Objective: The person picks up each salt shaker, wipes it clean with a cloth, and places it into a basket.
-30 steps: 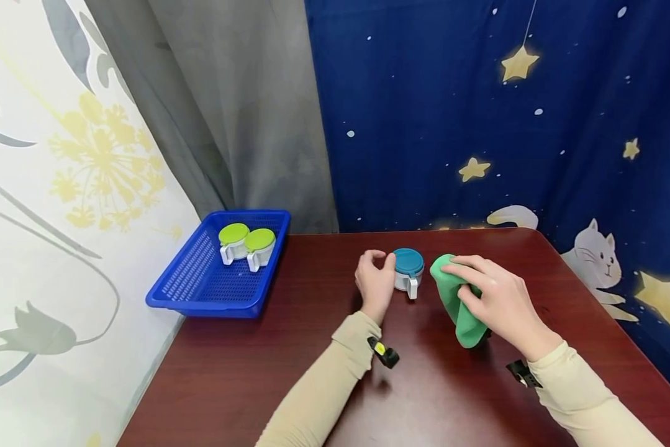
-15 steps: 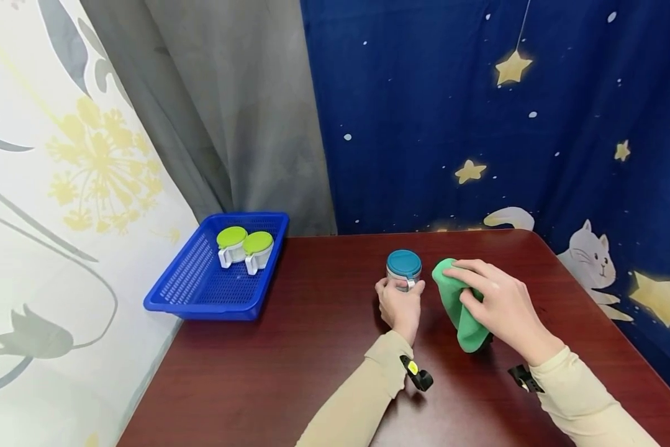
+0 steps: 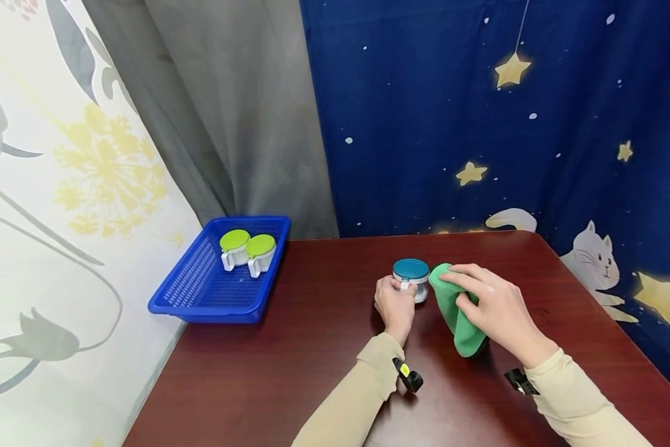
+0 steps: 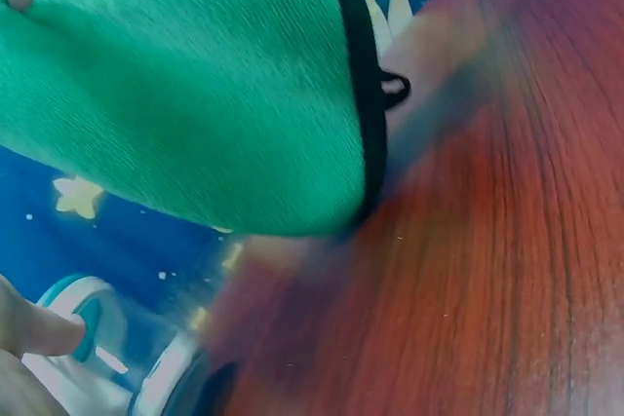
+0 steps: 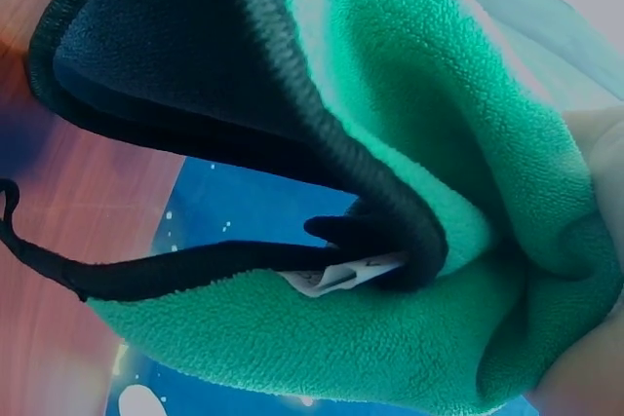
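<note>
A seasoning jar [image 3: 421, 290] with a teal lid and a white handle is near the middle of the table in the head view. My left hand [image 3: 396, 307] grips it by the handle from the near side. In the left wrist view the jar's clear wall [image 4: 132, 348] shows at the lower left, with a fingertip against a teal part. Just right of the jar hangs a green cloth [image 3: 452, 310] with dark edging. My right hand [image 3: 493, 304] pinches the cloth at its top, and the lower part drapes down. A white label [image 5: 341, 275] shows in its fold.
At the left of the table stands a blue perforated basket [image 3: 206, 315]. Inside it, at the back right, are two white-handled jars with lime-green lids [image 3: 235, 239]. A patterned wall hanging [image 3: 424, 112] lies behind the table's far edge.
My left hand has come round from the jar's left side to its front and taken hold of the handle. The handle has turned toward the left. The right hand stays with the cloth.
</note>
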Available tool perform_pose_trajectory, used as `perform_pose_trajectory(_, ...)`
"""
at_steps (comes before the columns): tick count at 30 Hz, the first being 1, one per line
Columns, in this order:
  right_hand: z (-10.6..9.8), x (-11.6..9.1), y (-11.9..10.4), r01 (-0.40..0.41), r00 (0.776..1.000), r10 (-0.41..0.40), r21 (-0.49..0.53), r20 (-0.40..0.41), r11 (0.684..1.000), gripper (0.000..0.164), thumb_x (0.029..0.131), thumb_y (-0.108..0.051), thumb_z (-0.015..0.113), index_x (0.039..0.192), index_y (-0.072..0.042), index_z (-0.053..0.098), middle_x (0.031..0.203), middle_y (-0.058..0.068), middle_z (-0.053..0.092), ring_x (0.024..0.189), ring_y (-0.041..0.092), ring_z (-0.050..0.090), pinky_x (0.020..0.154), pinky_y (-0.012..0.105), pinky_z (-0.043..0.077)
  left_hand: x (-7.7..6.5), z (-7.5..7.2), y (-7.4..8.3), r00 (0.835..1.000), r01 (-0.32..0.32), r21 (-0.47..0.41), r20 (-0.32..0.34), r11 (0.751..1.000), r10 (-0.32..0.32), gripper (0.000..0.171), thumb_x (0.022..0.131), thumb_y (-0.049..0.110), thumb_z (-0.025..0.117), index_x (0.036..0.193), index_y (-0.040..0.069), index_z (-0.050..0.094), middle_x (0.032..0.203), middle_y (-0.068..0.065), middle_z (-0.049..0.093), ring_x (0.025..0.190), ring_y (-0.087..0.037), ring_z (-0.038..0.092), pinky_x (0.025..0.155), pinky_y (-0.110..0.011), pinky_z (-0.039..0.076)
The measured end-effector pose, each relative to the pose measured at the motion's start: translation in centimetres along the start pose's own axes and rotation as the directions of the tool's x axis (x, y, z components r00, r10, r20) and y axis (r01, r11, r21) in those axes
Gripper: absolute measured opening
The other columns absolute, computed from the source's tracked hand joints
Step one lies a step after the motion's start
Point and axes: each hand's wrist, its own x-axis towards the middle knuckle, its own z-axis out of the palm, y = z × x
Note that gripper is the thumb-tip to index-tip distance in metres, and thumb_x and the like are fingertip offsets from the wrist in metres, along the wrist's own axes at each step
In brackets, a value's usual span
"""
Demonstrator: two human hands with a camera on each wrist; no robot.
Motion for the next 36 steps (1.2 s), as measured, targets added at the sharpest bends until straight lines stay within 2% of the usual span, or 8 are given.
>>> perform_pose_trajectory(5,0.4,0.1,0.1,0.007,1.0,-0.007,-0.01,-0.005,1.0,0.042,0.085,-0.011,0.063,0.123,-0.028,0.073,0.126,-0.002,0.065,0.094,0.012,0.063,0.052,0.031,0.044,-0.3,-1.4,0.6,0.998,0.012,-0.049,0.06,0.999,-0.009,0.036,0.07,0.02,0.092,0.07,0.013,0.056,0.095,0.002,0.07,0.082,-0.02,0.062,0.073,-0.035,0.047)
perform_pose_trajectory(11,0.5,1.0,-0.3,0.031,0.999,-0.033,-0.054,-0.035,0.998,0.042,0.087,-0.011,0.062,0.125,-0.025,0.072,0.129,0.001,0.064,0.106,0.02,0.064,0.058,0.04,0.054,0.2,-3.8,2.5,0.988,0.031,-0.133,0.156,0.991,-0.01,0.035,0.071,0.021,0.092,0.072,0.014,0.058,0.085,0.008,0.068,0.078,-0.011,0.059,0.067,-0.029,0.049)
perform_pose_trajectory(15,1.0,2.0,-1.3,0.083,0.992,-0.089,-0.063,-0.091,0.995,0.04,0.087,-0.012,0.061,0.125,-0.021,0.072,0.129,0.005,0.065,0.106,0.025,0.064,0.062,0.045,0.057,0.7,-5.2,3.8,0.977,0.014,-0.212,0.211,0.977,0.031,0.033,0.07,0.017,0.091,0.07,0.013,0.059,0.088,0.01,0.07,0.076,-0.007,0.061,0.063,-0.026,0.053)
perform_pose_trajectory(20,1.9,2.7,-3.0,0.179,0.961,-0.19,-0.073,-0.202,0.981,0.039,0.088,-0.016,0.057,0.124,-0.017,0.072,0.127,0.012,0.065,0.105,0.033,0.063,0.06,0.049,0.057,0.9,-7.0,5.3,0.973,-0.004,-0.304,0.219,0.953,0.074,0.027,0.071,0.011,0.086,0.069,0.012,0.06,0.097,0.007,0.073,0.073,-0.007,0.066,0.058,-0.028,0.056)
perform_pose_trajectory(24,2.3,3.1,-4.0,0.233,0.931,-0.246,-0.08,-0.27,0.969,0.037,0.088,-0.016,0.061,0.123,-0.017,0.073,0.128,0.013,0.065,0.107,0.037,0.062,0.063,0.052,0.058,1.5,-8.3,5.9,0.972,0.001,-0.362,0.221,0.932,0.085,0.026,0.072,0.008,0.085,0.07,0.011,0.06,0.101,0.005,0.073,0.075,-0.008,0.069,0.059,-0.029,0.058)
perform_pose_trajectory(28,2.9,2.8,-4.7,0.292,0.912,-0.302,-0.076,-0.279,0.953,0.033,0.092,-0.017,0.061,0.123,-0.015,0.073,0.127,0.015,0.064,0.108,0.038,0.062,0.069,0.052,0.058,2.5,-10.0,6.3,0.97,0.029,-0.461,0.227,0.887,0.087,0.023,0.074,0.004,0.083,0.073,0.007,0.06,0.104,-0.001,0.074,0.076,-0.014,0.07,0.059,-0.032,0.058)
perform_pose_trajectory(32,3.9,1.9,-5.3,0.359,0.892,-0.363,-0.067,-0.271,0.931,0.03,0.099,-0.019,0.053,0.119,-0.013,0.074,0.122,0.017,0.065,0.103,0.036,0.063,0.072,0.049,0.057,3.5,-11.6,6.4,0.969,0.05,-0.538,0.229,0.842,0.088,0.027,0.075,0.003,0.085,0.078,0.0,0.058,0.108,-0.005,0.072,0.079,-0.021,0.07,0.064,-0.036,0.059)
perform_pose_trajectory(36,4.8,1.3,-5.5,0.381,0.881,-0.378,-0.047,-0.284,0.924,0.03,0.102,-0.019,0.05,0.117,-0.013,0.075,0.12,0.017,0.066,0.101,0.034,0.063,0.073,0.047,0.057,4.3,-12.7,6.2,0.964,0.041,-0.548,0.242,0.835,0.111,0.032,0.076,0.005,0.087,0.081,-0.003,0.056,0.113,-0.008,0.071,0.088,-0.024,0.071,0.074,-0.04,0.06)
